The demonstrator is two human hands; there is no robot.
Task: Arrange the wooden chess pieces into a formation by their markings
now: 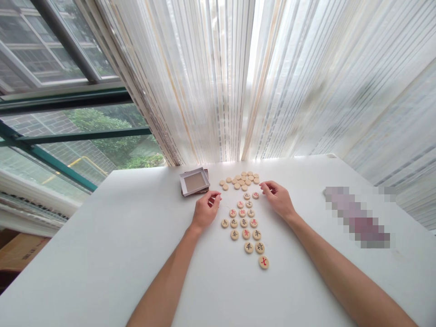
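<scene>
Wooden Chinese chess pieces lie on the white table, several face up with red or black characters. They form rows that narrow to a single red-marked piece (263, 262) nearest me. Behind the rows, a loose cluster of blank-side-up pieces (244, 180) is gathered. My left hand (206, 209) hovers left of the rows, fingers loosely curled, with a gap between thumb and forefinger and nothing seen in it. My right hand (277, 198) reaches in from the right. Its fingertips are by the cluster's right edge, close to a red-marked piece (255, 195), and hold no visible piece.
An open shallow box (195, 182) sits behind my left hand. A pixelated object (357, 218) lies on the table (112, 254) at the right. Striped string curtains (218, 81) hang along the far edge. A window stands at the left, with a cardboard box (22, 250) below.
</scene>
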